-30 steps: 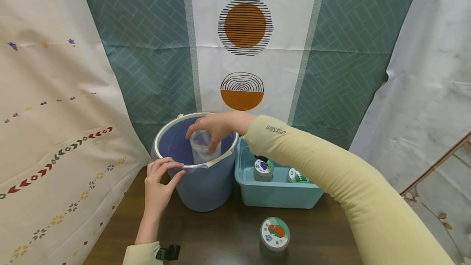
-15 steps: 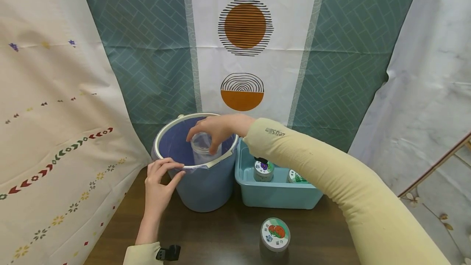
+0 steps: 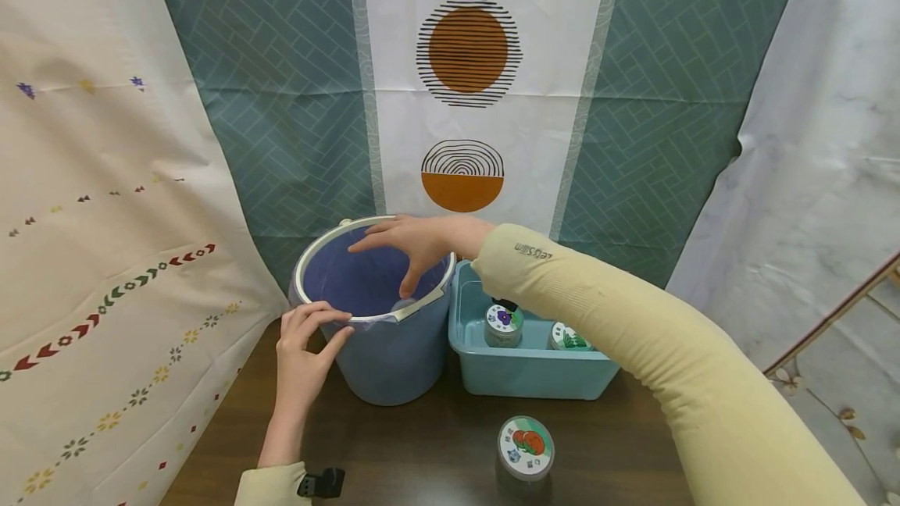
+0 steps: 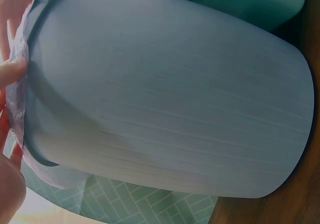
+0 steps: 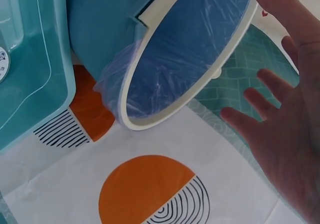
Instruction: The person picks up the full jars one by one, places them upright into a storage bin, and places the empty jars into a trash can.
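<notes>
A blue trash bin (image 3: 401, 361) with a cream rim stands on the table, lined with a thin purple plastic bag (image 5: 162, 86). At its near left rim my left hand (image 3: 304, 346) grips the edge, fingers over the top and thumb outside. My right hand (image 3: 415, 244) hovers over the bin's mouth with fingers and thumb spread, holding nothing. Below its thumb, just inside the near rim, shows a small translucent part of a clear plastic jar (image 3: 404, 304); the rest is hidden by the bin wall.
Right of the bin sits a turquoise tub (image 3: 534, 373) holding a jar with a grape-pattern lid (image 3: 503, 318) and a jar with a green-pattern lid (image 3: 568, 336). A tomato-lidded jar (image 3: 526, 447) stands near the front. Patterned cloths (image 3: 302, 92) hang around the table.
My right hand has let go of the clear jar, its fingers spreading, and the jar has dropped lower inside the bin. My left hand has stayed on the rim.
</notes>
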### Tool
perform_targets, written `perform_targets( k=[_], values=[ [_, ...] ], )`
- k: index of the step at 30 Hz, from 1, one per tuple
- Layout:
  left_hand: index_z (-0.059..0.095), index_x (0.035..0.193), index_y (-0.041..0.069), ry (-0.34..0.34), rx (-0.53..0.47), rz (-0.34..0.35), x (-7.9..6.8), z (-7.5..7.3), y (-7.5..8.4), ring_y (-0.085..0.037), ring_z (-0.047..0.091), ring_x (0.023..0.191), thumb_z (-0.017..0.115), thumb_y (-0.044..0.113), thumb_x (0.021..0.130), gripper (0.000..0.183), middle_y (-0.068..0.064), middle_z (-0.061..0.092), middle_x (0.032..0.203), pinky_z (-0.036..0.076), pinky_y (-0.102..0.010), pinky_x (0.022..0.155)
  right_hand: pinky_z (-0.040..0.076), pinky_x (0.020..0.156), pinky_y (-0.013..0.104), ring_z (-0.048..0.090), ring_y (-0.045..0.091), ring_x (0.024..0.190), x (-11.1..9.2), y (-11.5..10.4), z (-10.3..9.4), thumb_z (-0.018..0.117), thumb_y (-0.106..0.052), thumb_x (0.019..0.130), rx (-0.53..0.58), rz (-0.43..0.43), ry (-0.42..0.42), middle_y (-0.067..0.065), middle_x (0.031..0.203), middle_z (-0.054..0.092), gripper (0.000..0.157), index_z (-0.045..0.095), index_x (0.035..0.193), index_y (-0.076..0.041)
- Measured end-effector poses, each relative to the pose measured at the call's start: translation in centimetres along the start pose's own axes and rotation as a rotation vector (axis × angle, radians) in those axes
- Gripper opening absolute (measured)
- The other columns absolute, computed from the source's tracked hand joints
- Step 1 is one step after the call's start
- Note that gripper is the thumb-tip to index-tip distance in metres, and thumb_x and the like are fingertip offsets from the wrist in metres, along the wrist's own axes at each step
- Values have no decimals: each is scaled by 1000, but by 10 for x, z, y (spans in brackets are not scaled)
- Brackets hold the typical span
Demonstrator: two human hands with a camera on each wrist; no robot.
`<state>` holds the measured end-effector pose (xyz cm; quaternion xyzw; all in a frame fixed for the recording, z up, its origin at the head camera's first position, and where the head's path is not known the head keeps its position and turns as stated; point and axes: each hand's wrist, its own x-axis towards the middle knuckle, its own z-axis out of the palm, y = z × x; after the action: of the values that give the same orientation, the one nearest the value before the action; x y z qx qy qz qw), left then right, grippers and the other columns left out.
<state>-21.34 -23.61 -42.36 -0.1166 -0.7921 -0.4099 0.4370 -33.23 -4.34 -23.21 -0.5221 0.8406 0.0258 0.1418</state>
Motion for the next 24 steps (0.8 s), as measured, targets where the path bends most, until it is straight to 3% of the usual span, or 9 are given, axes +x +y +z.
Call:
perform_targets(
  k=[10,24],
  values=[
    [76,95,12,4,-16,2,0,0,-1,-2,41,105,83,-6,70,31,-7,64,101,29,-22,93,27,121,51,14,24,154,-8,7,3,82,-33,79,36,13,20,0,166,21,93,28,155,-35],
    [76,93,12,14,-26,1,0,2,-2,-1,42,106,84,-6,69,32,-6,65,100,29,-21,94,25,122,48,17,24,153,-28,24,16,79,-31,82,72,-16,45,1,164,25,88,30,155,-30]
  ],
)
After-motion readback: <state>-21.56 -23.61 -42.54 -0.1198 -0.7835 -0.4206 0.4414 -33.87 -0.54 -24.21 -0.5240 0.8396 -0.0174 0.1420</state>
